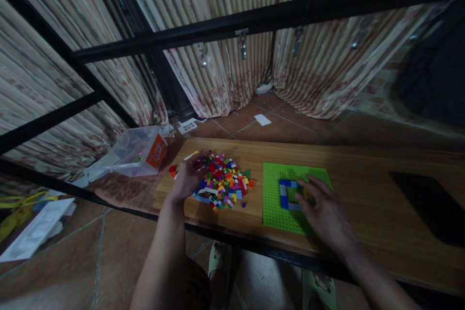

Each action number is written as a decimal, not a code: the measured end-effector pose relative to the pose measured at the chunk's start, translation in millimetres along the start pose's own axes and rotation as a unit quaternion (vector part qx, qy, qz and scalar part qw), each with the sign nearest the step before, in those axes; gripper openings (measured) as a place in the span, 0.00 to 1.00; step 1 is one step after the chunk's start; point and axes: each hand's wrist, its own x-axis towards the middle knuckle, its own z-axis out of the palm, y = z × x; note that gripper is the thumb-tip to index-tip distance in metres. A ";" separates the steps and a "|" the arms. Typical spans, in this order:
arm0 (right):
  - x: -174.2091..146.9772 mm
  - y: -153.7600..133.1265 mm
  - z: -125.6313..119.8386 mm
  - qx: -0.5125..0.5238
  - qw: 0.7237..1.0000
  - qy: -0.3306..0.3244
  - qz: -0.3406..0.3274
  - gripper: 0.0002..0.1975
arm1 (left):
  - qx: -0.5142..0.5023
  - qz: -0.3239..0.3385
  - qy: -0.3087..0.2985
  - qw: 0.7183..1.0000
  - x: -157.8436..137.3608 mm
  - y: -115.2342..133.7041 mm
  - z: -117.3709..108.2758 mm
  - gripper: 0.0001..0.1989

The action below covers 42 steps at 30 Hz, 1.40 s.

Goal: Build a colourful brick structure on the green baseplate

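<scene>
My left hand (pixel 189 175) is at the left side of a pile of small coloured toy bricks (pixel 227 181), fingers bent and apart, with no brick visible in its grasp. A green studded baseplate (pixel 271 179) lies to the right of the pile. On it, blue and grey-blue bricks (pixel 284 195) form a low frame-like outline. My right hand (pixel 325 210) hovers over the right part of this outline, thumb and fingers spread. Something yellowish shows between them, and the hand hides the outline's right side.
The bricks and baseplate lie on a long wooden bench (pixel 363 179). A dark flat panel (pixel 432 206) is at its right end. Beyond the left end stands a clear plastic box (pixel 134 143) with an orange label. A black metal bar (pixel 232 24) crosses in front of striped curtains (pixel 225 77).
</scene>
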 end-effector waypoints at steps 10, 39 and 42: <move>3.8 -74.8 12.4 0.367 0.925 -0.007 0.097 0.20 | 0.033 0.157 -0.065 0.985 -27.4 26.1 120.9 0.21; 15.8 3.4 -20.6 0.191 0.965 0.059 0.169 0.17 | 0.093 0.174 -0.136 0.971 -28.9 22.7 169.1 0.12; 16.8 4.6 -22.6 0.145 0.977 0.037 0.152 0.16 | 0.100 0.180 -0.145 0.968 -27.7 23.5 172.1 0.14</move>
